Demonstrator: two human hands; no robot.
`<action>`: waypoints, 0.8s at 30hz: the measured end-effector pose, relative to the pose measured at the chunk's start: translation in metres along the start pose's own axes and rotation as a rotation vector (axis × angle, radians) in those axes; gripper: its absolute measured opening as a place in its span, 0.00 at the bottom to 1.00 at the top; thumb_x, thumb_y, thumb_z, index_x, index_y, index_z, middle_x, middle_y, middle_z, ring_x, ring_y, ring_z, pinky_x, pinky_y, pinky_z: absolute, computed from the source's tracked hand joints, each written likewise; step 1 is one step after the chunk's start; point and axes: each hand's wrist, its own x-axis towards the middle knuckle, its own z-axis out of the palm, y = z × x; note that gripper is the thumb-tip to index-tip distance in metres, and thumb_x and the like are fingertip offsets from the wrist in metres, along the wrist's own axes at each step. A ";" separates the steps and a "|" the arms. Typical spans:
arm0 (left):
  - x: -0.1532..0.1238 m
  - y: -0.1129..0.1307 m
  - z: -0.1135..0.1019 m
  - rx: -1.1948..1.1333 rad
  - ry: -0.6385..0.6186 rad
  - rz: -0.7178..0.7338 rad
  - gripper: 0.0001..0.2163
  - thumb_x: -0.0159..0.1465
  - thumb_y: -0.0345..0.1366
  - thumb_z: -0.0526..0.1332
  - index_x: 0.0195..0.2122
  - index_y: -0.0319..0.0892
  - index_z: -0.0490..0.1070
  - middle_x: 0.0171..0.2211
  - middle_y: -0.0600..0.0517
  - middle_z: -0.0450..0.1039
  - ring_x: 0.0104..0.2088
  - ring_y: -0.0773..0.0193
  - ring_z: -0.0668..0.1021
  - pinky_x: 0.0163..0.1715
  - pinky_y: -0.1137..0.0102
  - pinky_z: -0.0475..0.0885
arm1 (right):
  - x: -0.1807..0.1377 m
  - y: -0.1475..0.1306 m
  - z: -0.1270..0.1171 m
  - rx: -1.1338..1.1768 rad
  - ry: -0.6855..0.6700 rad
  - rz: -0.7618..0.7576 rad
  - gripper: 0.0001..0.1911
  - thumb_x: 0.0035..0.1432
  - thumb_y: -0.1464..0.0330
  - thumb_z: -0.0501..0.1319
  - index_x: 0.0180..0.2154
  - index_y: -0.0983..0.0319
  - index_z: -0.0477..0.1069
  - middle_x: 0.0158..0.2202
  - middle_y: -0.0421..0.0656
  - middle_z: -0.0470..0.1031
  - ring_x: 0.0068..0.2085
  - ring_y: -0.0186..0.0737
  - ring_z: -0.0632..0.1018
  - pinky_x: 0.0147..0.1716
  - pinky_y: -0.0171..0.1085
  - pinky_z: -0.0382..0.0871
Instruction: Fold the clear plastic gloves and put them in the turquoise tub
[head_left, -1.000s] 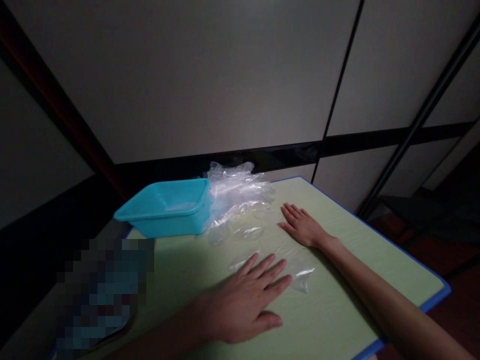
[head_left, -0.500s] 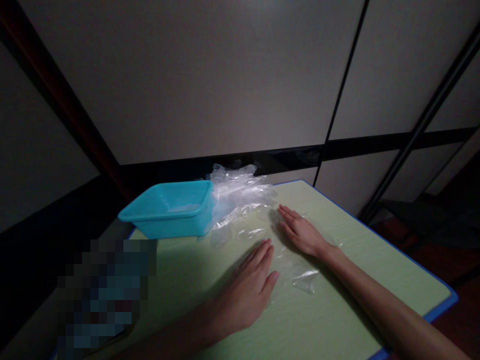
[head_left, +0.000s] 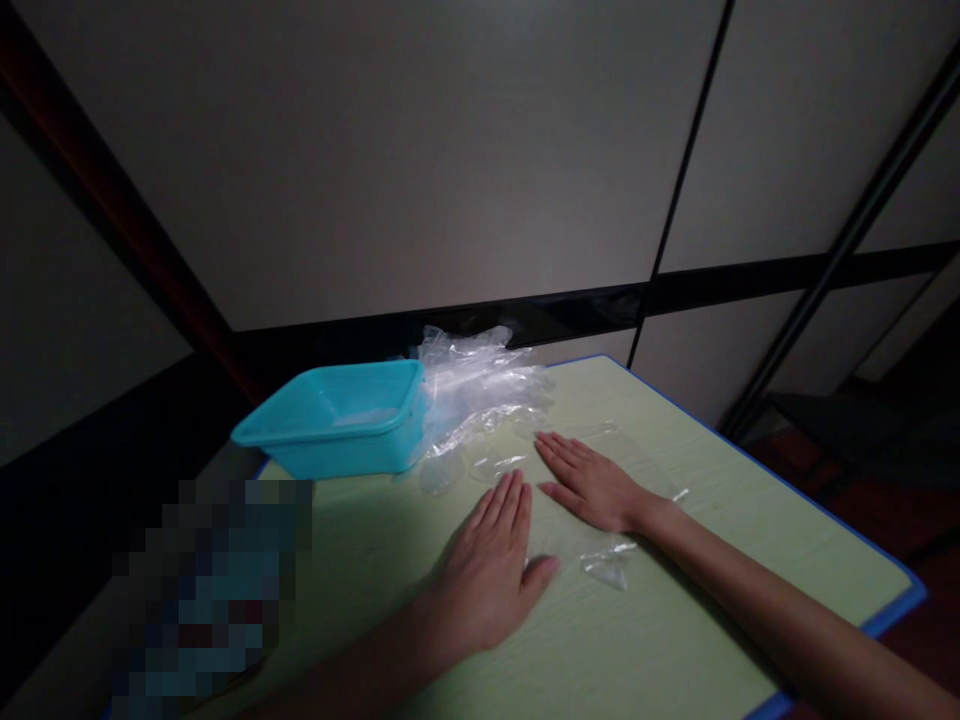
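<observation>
A thin clear plastic bag lies spread on the pale green table. My right hand rests flat on it, fingers stretched out toward the upper left. At the bag's left side is my left hand, palm down with fingers straight and thumb apart; whether it touches the bag I cannot tell. One crumpled corner of the bag sticks out below my right wrist. Beyond my hands lies a heap of clear plastic bags, against the right side of a turquoise plastic basin. Some pale sheet shows inside the basin.
The green table has a blue edge and stands close to a light cabinet wall with dark strips. A blurred-out area covers something at the left. A dark chair-like shape is at the far right.
My right hand has come down lower and slightly left, its fingers now flat on the bag. My left hand has shifted a little left, its fingers pointing more upward. More of the bag's right part shows.
</observation>
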 end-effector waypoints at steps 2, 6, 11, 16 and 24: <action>0.001 0.000 -0.001 0.004 -0.011 -0.003 0.31 0.63 0.47 0.46 0.60 0.29 0.45 0.61 0.40 0.39 0.61 0.54 0.44 0.58 0.61 0.46 | -0.003 0.013 -0.001 -0.025 -0.005 0.043 0.34 0.61 0.53 0.37 0.60 0.69 0.45 0.62 0.51 0.45 0.61 0.44 0.48 0.58 0.44 0.46; -0.001 0.000 -0.005 -0.013 -0.033 0.000 0.30 0.63 0.47 0.46 0.60 0.30 0.45 0.61 0.40 0.39 0.61 0.55 0.44 0.58 0.61 0.47 | -0.010 0.041 -0.003 -0.061 -0.002 0.137 0.36 0.60 0.50 0.36 0.60 0.68 0.44 0.62 0.50 0.45 0.61 0.44 0.48 0.58 0.45 0.46; -0.007 -0.004 -0.008 -0.063 -0.006 0.041 0.28 0.63 0.47 0.48 0.60 0.35 0.47 0.62 0.42 0.41 0.61 0.55 0.44 0.57 0.59 0.48 | -0.014 0.059 -0.003 -0.062 -0.012 0.179 0.36 0.60 0.50 0.36 0.61 0.68 0.44 0.62 0.49 0.44 0.61 0.44 0.47 0.58 0.46 0.45; -0.012 -0.007 -0.010 -0.144 0.069 0.083 0.26 0.61 0.44 0.52 0.58 0.39 0.51 0.62 0.44 0.43 0.61 0.54 0.45 0.57 0.56 0.45 | -0.014 0.062 -0.002 -0.054 -0.006 0.190 0.37 0.59 0.49 0.35 0.61 0.67 0.44 0.62 0.49 0.43 0.61 0.44 0.47 0.57 0.46 0.46; -0.002 0.031 -0.014 -0.732 0.211 -0.055 0.18 0.51 0.23 0.57 0.43 0.44 0.62 0.39 0.52 0.67 0.41 0.63 0.70 0.42 0.67 0.67 | -0.012 0.064 -0.002 -0.051 -0.012 0.191 0.37 0.59 0.49 0.35 0.60 0.68 0.45 0.62 0.50 0.44 0.61 0.45 0.48 0.57 0.46 0.45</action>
